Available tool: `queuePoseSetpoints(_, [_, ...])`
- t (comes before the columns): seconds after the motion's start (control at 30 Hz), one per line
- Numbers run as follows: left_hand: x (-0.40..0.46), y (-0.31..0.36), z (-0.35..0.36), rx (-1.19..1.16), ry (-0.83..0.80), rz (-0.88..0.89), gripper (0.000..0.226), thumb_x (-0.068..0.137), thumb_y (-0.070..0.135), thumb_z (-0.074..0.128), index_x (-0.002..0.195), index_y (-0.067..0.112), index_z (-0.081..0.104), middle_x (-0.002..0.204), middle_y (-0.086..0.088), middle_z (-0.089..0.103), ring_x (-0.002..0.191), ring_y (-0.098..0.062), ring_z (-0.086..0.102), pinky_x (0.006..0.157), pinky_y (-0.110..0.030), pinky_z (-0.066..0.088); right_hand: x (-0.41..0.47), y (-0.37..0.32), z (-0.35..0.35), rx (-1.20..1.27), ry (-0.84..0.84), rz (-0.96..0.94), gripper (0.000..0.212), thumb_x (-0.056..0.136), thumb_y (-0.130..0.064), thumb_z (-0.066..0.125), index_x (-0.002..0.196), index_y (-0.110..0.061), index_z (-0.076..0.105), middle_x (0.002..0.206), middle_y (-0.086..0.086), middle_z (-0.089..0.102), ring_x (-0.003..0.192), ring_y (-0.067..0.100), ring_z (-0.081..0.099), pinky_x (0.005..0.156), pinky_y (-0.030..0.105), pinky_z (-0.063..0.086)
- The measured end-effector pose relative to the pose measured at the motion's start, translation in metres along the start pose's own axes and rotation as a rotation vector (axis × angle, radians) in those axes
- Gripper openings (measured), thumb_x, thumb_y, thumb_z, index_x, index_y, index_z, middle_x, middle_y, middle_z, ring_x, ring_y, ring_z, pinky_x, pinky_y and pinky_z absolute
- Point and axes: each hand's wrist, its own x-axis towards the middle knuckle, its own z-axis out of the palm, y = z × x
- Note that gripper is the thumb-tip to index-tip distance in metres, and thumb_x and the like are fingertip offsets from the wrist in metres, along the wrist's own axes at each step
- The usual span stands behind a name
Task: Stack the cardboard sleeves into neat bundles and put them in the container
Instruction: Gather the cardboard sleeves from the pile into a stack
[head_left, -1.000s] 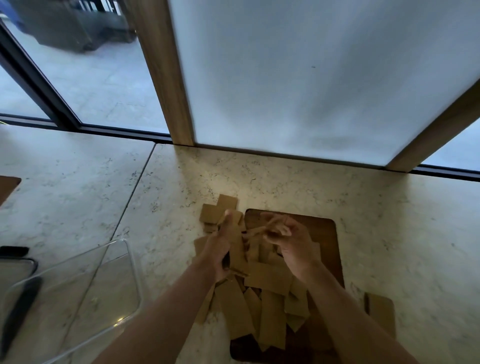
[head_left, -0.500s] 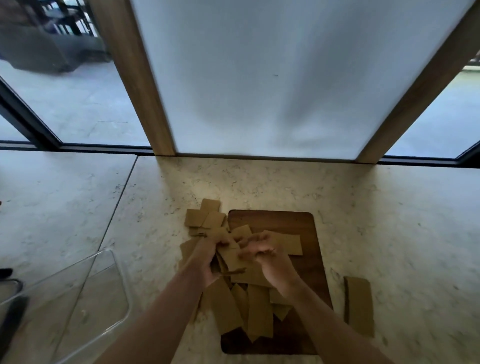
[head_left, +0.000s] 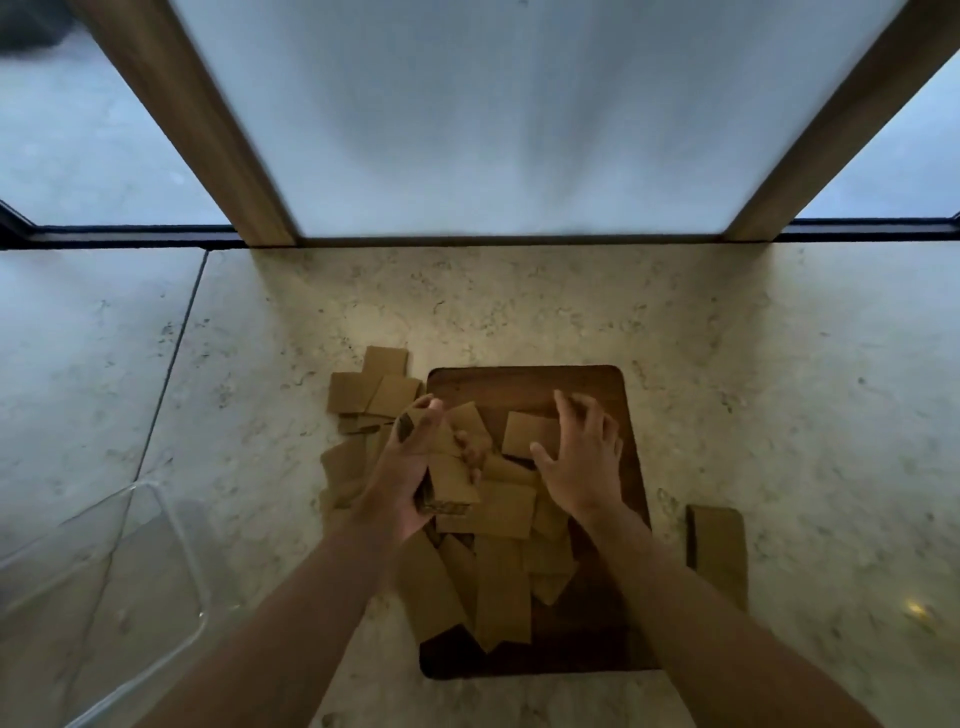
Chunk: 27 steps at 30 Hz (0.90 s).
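Several flat brown cardboard sleeves (head_left: 501, 587) lie in a loose heap on a dark wooden board (head_left: 524, 387) and spill onto the stone counter to its left. My left hand (head_left: 410, 467) grips a small bundle of sleeves (head_left: 449, 475) held on edge above the heap. My right hand (head_left: 579, 457) is spread with fingers apart, resting over one loose sleeve (head_left: 527, 436) on the board. A clear plastic container (head_left: 171, 525) stands at the lower left, apart from both hands.
One sleeve (head_left: 719, 551) lies alone on the counter right of the board. More sleeves (head_left: 371, 389) sit at the board's far left corner. A frosted panel with wooden posts (head_left: 208, 124) rises behind the counter. Bare stone counter (head_left: 779, 389) extends to the right.
My right hand left the bundle and reached forward to a loose sleeve on the board. My left hand keeps the bundle. The camera tilted down.
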Motion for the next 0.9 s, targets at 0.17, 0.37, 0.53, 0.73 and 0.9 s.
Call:
queuePoseSetpoints(0.17, [0.001, -0.009, -0.006, 0.074, -0.007, 0.022, 0.045, 0.092, 0.035, 0.078, 0.128, 0.022, 0.054, 0.082, -0.019, 0.067, 0.068, -0.031, 0.066, 0.060, -0.044, 0.058, 0.010, 0.031, -0.010, -0.063, -0.026, 0.029, 0.047, 0.079, -0.053, 0.076, 0.115, -0.028, 0.059, 0.130, 0.002, 0.050, 0.126, 0.029, 0.041, 0.105, 0.047, 0.036])
queuePoseSetpoints(0.37, [-0.010, -0.018, 0.008, 0.362, -0.014, 0.116, 0.068, 0.078, 0.048, 0.083, 0.131, 0.015, 0.056, 0.078, -0.019, 0.066, 0.055, -0.029, 0.063, 0.056, -0.040, 0.055, -0.003, 0.030, -0.046, 0.628, 0.023, 0.174, 0.018, 0.094, -0.023, 0.068, 0.106, -0.023, 0.055, 0.099, -0.006, 0.061, 0.094, 0.016, 0.062, 0.071, 0.021, 0.046])
queuePoseSetpoints(0.53, [-0.029, -0.016, 0.012, 0.492, -0.049, -0.066, 0.063, 0.078, 0.063, 0.080, 0.128, 0.028, 0.064, 0.112, -0.019, 0.076, 0.089, -0.040, 0.077, 0.066, -0.046, 0.064, -0.027, 0.003, -0.075, 0.488, -0.410, -0.331, 0.018, 0.095, -0.021, 0.067, 0.110, -0.030, 0.070, 0.109, -0.020, 0.066, 0.102, -0.006, 0.060, 0.081, 0.013, 0.044])
queuePoseSetpoints(0.73, [-0.054, -0.011, -0.010, 0.746, -0.249, -0.220, 0.049, 0.076, 0.010, 0.086, 0.119, 0.030, 0.073, 0.106, -0.012, 0.082, 0.093, -0.030, 0.080, 0.070, -0.040, 0.064, -0.052, -0.034, -0.064, 0.551, -0.389, -0.436, 0.041, 0.081, -0.028, 0.083, 0.118, -0.029, 0.066, 0.114, -0.016, 0.064, 0.105, -0.005, 0.059, 0.086, 0.009, 0.044])
queuePoseSetpoints(0.9, [-0.063, -0.017, -0.036, 0.428, -0.143, -0.105, 0.058, 0.078, -0.002, 0.081, 0.125, 0.029, 0.066, 0.108, -0.013, 0.082, 0.096, -0.035, 0.080, 0.070, -0.047, 0.065, -0.077, -0.035, -0.034, 0.618, -0.219, -0.167, 0.034, 0.087, -0.031, 0.078, 0.118, -0.022, 0.069, 0.111, -0.013, 0.067, 0.099, -0.002, 0.064, 0.084, 0.017, 0.054])
